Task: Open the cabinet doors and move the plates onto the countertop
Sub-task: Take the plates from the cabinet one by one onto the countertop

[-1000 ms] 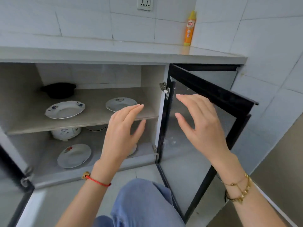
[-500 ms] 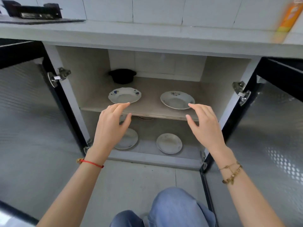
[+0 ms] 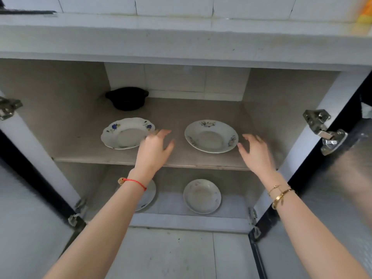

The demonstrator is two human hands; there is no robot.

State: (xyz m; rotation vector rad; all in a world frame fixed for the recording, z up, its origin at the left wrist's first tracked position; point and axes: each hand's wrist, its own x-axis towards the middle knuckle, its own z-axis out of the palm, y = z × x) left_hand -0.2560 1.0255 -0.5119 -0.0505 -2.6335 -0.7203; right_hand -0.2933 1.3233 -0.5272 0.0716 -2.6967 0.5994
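Both cabinet doors stand open, the left door and the right door. On the upper shelf lie two white flowered plates: a scalloped one at left and a round one at right. Two more plates sit on the cabinet floor: one half hidden behind my left wrist, one in plain sight. My left hand is open between the two upper plates, beside the scalloped one. My right hand is open just right of the round plate. Neither hand holds anything.
A black pot stands at the back left of the upper shelf. The grey countertop runs across above the cabinet, with a yellow-orange bottle at its far right. Metal hinges jut from the frame on both sides.
The view has swung from the right door to face the cabinet and moved closer. Both hands have reached forward from the shelf's front edge to beside the upper plates.
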